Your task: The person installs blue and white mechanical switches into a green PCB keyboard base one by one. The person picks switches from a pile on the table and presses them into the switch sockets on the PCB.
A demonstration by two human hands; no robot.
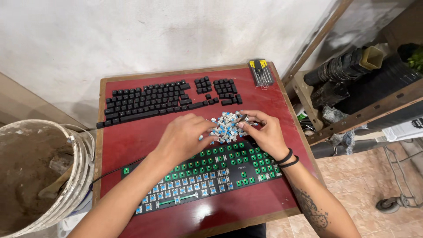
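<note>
A black keyboard frame (pixel 207 176) lies near me on the red table (pixel 132 141); blue switches fill its left part and bare green sockets its right. A heap of loose blue switches (pixel 226 125) sits just beyond it. My left hand (pixel 183 139) rests at the heap's left edge, fingertips touching the switches. My right hand (pixel 262 132) lies at the heap's right side and pinches a small dark tool. Black keycaps (pixel 167 100), laid out in keyboard order, stretch across the far half of the table.
A small screwdriver set in a clear case (pixel 261 72) lies at the table's far right corner. A dirty white bucket (pixel 39 172) stands left of the table. Wooden shelving with black pipes (pixel 352 66) is on the right. A wall is behind.
</note>
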